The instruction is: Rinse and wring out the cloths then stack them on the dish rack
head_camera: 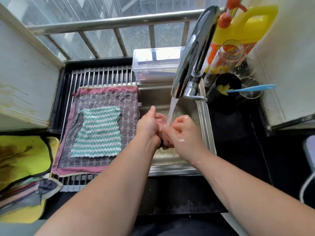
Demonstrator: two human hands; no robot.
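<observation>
Over the steel sink [205, 133], my left hand [148, 124] and my right hand [183, 132] both grip a bunched pink cloth [160, 119] under the running water [171, 109] from the chrome faucet [192, 57]. Most of that cloth is hidden between my palms. On the roll-up dish rack [102, 76] to the left lies a flat grey cloth with a pink border [129, 106]. A green-and-white striped cloth [97, 132] is spread on top of it.
A pile of cloths, topped by a stained yellow one [22, 154], sits at the left edge. A clear plastic box [156, 65] stands behind the sink. Right of the faucet stand a yellow detergent jug [245, 26], a glass jar [226, 57] and a black cup with a blue utensil [250, 88].
</observation>
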